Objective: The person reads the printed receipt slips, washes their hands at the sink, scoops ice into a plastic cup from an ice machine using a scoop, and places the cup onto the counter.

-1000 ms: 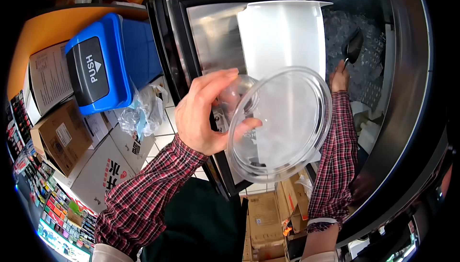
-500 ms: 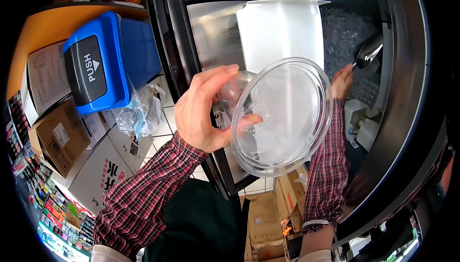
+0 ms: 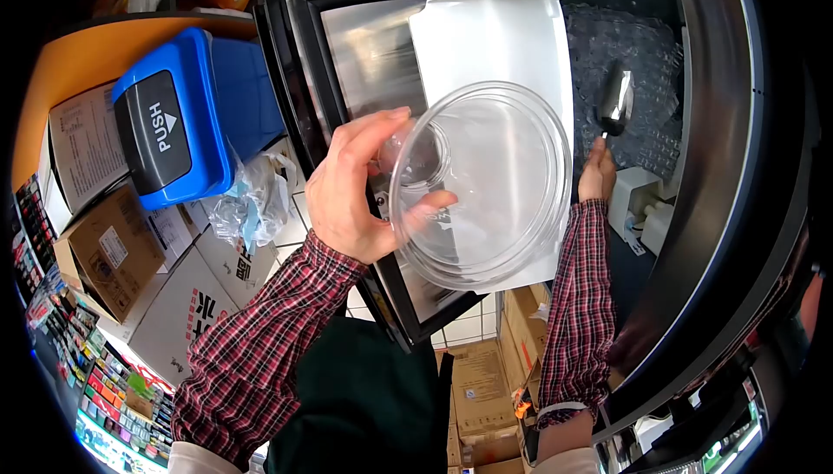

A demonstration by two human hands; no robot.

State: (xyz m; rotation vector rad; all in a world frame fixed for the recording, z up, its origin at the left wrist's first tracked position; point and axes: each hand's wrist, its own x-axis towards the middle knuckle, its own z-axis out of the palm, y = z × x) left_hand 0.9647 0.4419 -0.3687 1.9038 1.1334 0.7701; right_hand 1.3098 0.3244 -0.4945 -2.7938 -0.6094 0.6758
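Note:
My left hand [image 3: 351, 192] is closed around a clear plastic cup [image 3: 499, 183], its wide round mouth tilted up toward me. Through its wall my thumb shows, and no contents are visible in it. My right hand [image 3: 596, 170] reaches into the ice bin and grips the handle of a metal ice scoop [image 3: 617, 97]. The scoop lies against the ice [image 3: 642, 49], and any ice in its bowl cannot be made out. Behind the cup stands a white panel [image 3: 486, 40] at the open door of the machine.
A steel-lined door [image 3: 369, 58] with a black frame hangs open at the left of the bin. White plastic parts [image 3: 638, 205] sit inside, near my right wrist. On the left are a blue push-lid trash bin [image 3: 226, 84], a clear plastic bag [image 3: 252, 205] and cardboard boxes [image 3: 108, 244].
My right hand and the scoop have moved left over the ice, and the scoop has turned to point more away from me. The cup has shifted slightly left and up in view.

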